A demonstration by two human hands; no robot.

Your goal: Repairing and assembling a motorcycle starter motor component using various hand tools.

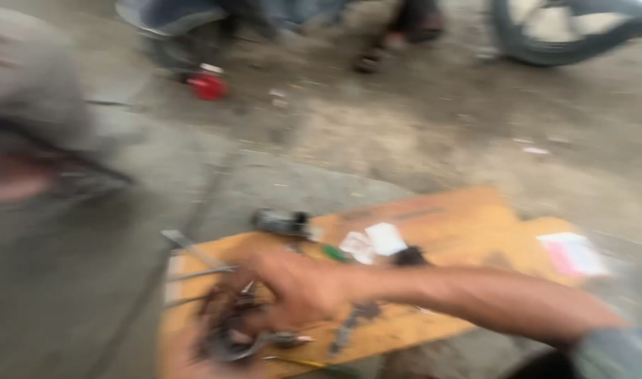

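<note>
The whole view is smeared by motion. My right hand (300,288) reaches in from the lower right, with the forearm bare. Its fingers rest on a dark tangle of metal parts (226,330) at the left end of a brown cardboard sheet (468,231) on the ground. The blur hides whether the fingers grip any of it. Thin metal rods (195,274) lie just left of the fingers. A large grey blurred shape (40,105) with a reddish patch fills the upper left, close to the camera. I cannot tell whether my left hand is there.
On the cardboard lie a small dark cylinder (282,222), white paper scraps (373,242), a green-handled tool (335,253) and a pink-white card (573,254). Beyond are dirty concrete, a red object (207,85), a person's sandalled feet (398,42) and a bicycle wheel (566,31).
</note>
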